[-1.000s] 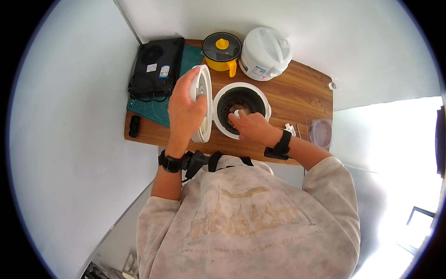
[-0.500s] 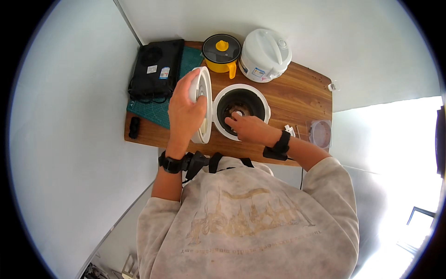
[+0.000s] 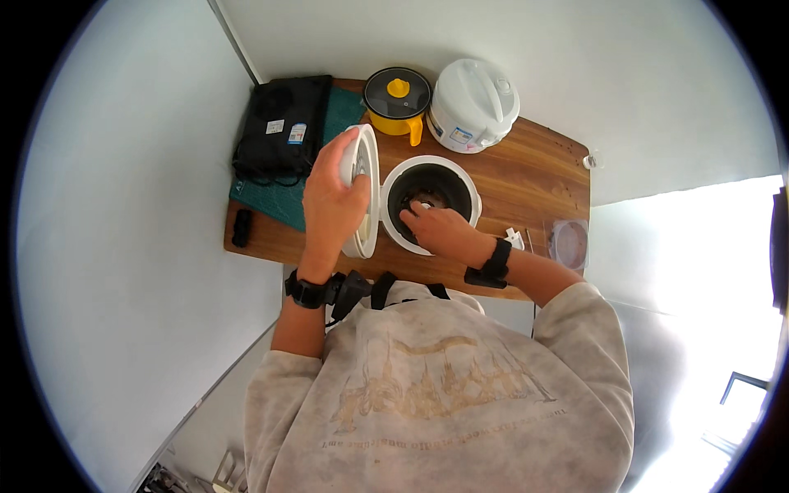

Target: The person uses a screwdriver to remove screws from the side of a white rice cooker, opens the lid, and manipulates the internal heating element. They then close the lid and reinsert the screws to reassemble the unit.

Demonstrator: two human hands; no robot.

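A white rice cooker (image 3: 389, 174) stands on the table with its lid (image 3: 370, 193) swung up on the left. My left hand (image 3: 335, 205) grips that raised lid by its rim, thumb on the inner side and fingers behind it. Down inside the dark cooker body (image 3: 448, 185) reaches my right hand (image 3: 448, 230). Its fingers are bent together near a small pale round part at the middle of the bottom; what they hold, if anything, is hidden. No inner pot shows in the cooker; the bottom looks brownish and metallic.
Behind stand a yellow pot (image 3: 397, 103) with a dark lid and a second white rice cooker (image 3: 474, 107). On the left a black appliance (image 3: 283, 123) lies on a green mat (image 3: 275, 204), near a small black object (image 3: 242, 228). A clear container (image 3: 569, 244) sits at right beside small white pieces (image 3: 514, 238).
The whole view has shifted slightly, with things sitting a little lower. My left hand still holds the lid; my right fingers stay in the cooker and cover more of the pale part.
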